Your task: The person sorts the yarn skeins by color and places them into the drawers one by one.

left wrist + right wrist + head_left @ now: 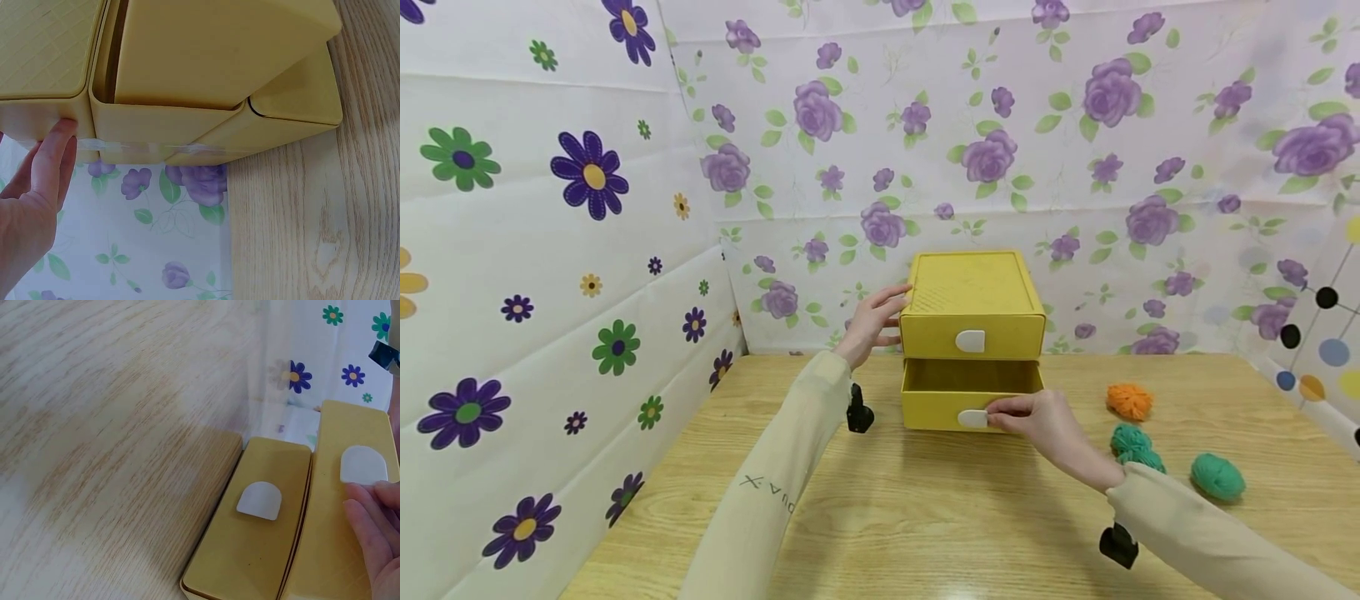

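Note:
A yellow drawer cabinet (973, 283) stands on the table with its drawers facing me. Its middle drawer (936, 410) is pulled out, and the part of its inside that shows looks bare. My right hand (1051, 423) pinches the white pull tab (364, 465) of that drawer between thumb and fingers. My left hand (874, 321) rests against the cabinet's left side near the top, fingers extended. The top drawer (932, 336) is closed. Seen from the right wrist, a closed bottom drawer (237, 550) lies beneath; the pulled-out drawer hides it in the head view.
Right of the cabinet lie an orange yarn ball (1129, 402), a twisted green yarn bundle (1138, 448) and a green yarn ball (1217, 477). Flowered sheets (820, 167) hang behind and to the left of the wooden table (880, 517).

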`<state>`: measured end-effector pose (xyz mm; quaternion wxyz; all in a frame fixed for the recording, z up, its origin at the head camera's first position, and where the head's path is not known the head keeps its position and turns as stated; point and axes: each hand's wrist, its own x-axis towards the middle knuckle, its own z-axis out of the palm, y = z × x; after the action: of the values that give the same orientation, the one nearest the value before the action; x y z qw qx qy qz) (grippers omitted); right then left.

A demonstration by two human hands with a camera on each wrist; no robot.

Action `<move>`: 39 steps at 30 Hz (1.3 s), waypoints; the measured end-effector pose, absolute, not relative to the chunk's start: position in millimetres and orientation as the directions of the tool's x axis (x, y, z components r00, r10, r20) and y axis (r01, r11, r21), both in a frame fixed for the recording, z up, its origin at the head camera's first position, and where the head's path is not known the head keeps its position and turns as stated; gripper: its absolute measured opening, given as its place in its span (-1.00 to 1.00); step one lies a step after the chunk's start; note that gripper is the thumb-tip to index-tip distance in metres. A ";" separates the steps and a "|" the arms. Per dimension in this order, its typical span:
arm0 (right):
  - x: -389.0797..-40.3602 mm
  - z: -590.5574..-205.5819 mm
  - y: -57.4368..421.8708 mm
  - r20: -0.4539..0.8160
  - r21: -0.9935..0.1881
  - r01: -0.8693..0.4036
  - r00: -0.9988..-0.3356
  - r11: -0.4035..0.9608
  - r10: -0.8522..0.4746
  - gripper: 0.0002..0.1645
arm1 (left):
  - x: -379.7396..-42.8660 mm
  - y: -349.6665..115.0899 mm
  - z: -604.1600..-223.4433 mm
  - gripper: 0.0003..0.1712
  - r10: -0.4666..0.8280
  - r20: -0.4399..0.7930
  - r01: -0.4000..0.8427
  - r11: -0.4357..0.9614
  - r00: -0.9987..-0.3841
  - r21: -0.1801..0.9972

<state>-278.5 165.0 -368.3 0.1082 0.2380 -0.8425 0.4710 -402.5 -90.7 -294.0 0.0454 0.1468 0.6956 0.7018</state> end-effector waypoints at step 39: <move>-259.1 -348.9 204.9 0.304 -0.828 -0.462 -0.847 0.319 -0.437 -0.68 | -400.7 -90.6 -293.9 -0.57 0.270 0.158 0.155 -0.032 -0.950 0.987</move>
<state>-259.1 204.9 -348.9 0.0121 0.2766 -0.8120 0.5139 -400.7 -90.6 -293.9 0.0408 0.1529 0.6946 0.7018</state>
